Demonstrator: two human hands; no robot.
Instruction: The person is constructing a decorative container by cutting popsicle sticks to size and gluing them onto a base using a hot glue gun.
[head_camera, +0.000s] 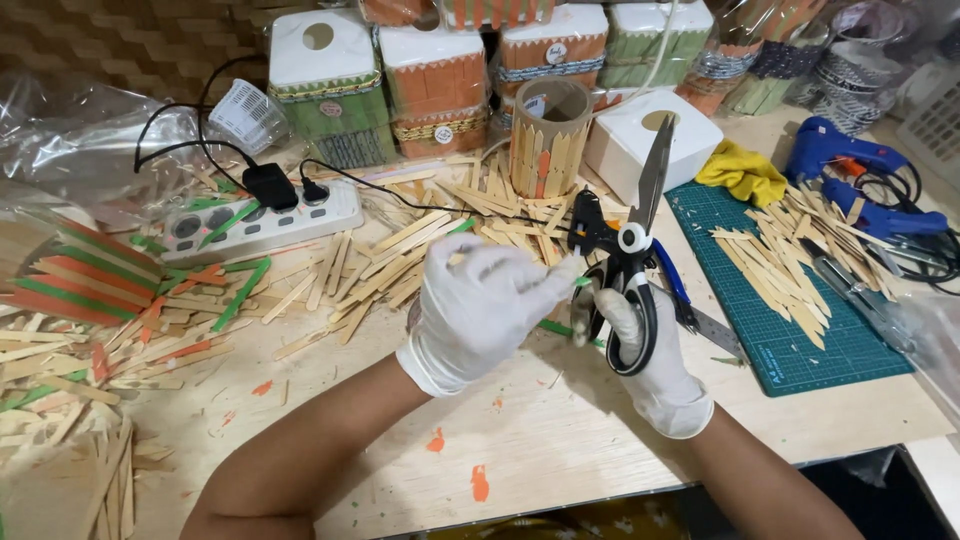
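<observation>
I see the wooden table strewn with craft sticks. My gloved left hand is curled, pinching a small stick piece above it. My right hand grips black scissors, blades pointing up.

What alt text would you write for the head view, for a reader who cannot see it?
Two gloved hands meet over a wooden table: the right hand holds black scissors with blades up, and the left hand holds a small stick piece beside them. Loose craft sticks, a power strip, a green cutting mat and blue glue guns lie around.
</observation>
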